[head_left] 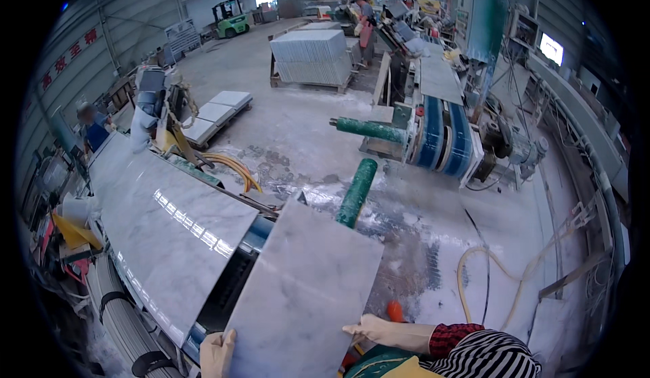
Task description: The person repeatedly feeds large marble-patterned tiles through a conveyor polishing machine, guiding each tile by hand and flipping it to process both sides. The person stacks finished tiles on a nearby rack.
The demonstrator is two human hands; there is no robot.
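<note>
- The grey-veined slab (308, 276) is straight in front of the person, to the right of a glossy second slab (176, 229), with a dark opening (227, 297) between the two; whether it rests on the machine or is partly held up cannot be told
- The left hand (217, 355) is at the near part of the slab's left edge, its fingers curled in and nearly closed on the rim, though the lower part of the hand is out of view
- The right hand (380, 330) meets the right edge near the person, fingertips drawn together on the stone with little gap; what lies under the edge is hidden
- Both holds sit toward the near end, so the far end probably feels heavy; any shift is best made slowly, with both hands at one pace
- The far right side runs close to the green roller (357, 192), so that side deserves a glance before the slab is turned
- Thin stone corners likely chip easily, so the left edge should clear the second slab without a knock
- Fingertips are safest out of the dark opening, where a dropping edge could pinch them
- An even grip on opposite edges suits the slab better than a hard squeeze from one side
</note>
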